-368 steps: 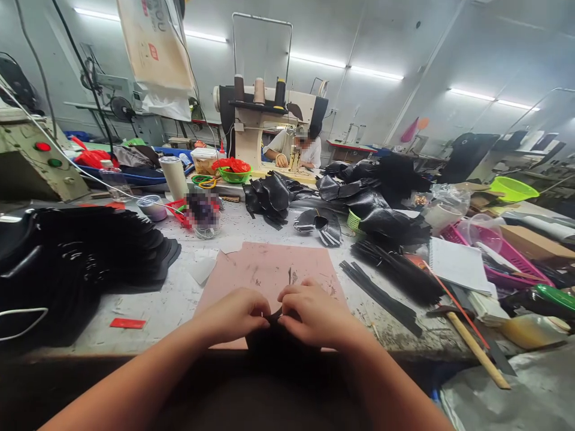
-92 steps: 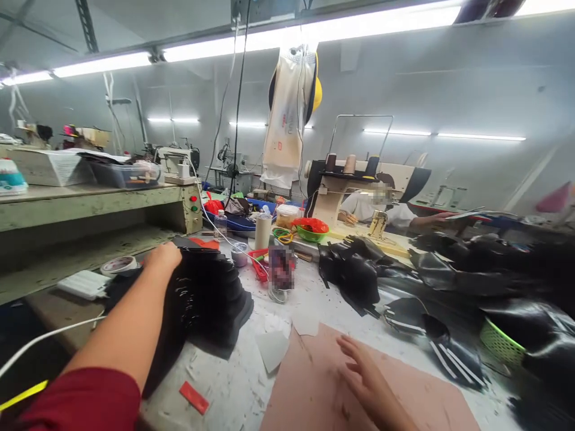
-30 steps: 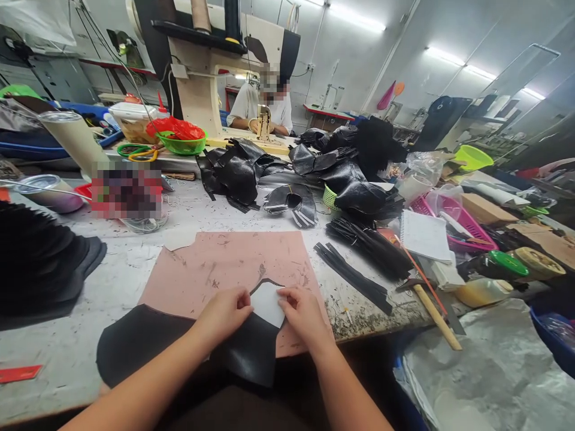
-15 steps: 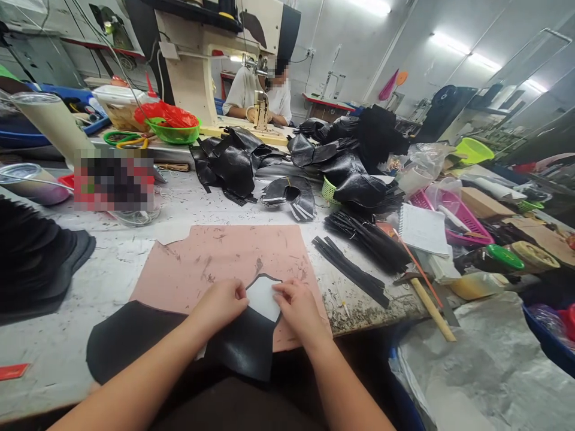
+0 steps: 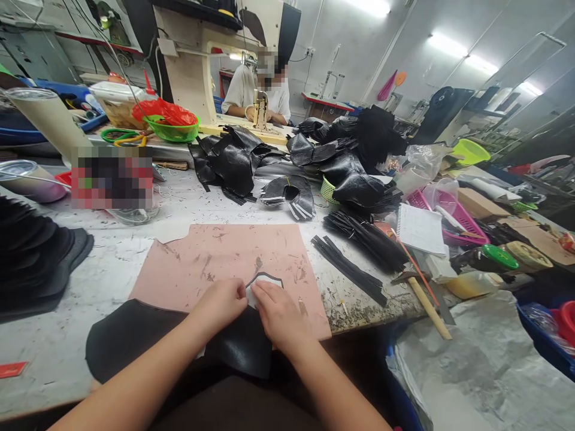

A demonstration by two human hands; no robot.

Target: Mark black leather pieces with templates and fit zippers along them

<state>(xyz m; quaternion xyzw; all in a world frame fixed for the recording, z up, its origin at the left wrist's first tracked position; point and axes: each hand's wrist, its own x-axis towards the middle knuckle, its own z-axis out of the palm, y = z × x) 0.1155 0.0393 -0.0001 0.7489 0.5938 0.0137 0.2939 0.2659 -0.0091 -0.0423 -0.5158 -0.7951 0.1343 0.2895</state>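
Our one view: from the head, forward and down.
We look over the near edge of the bench; the left hand and right hand are close, below centre, while the sewing machine stands farther off at the top and the lamps slant at upper right.

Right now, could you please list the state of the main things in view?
White piece: partly covered
Left hand: curled, at white piece
Right hand: extended, over white piece
Black sheet: spread, partly covered
Pink mat: flat, marked
Hammer: lying down
Green-lidded jar: closed
Red plastic: crumpled, in green basket
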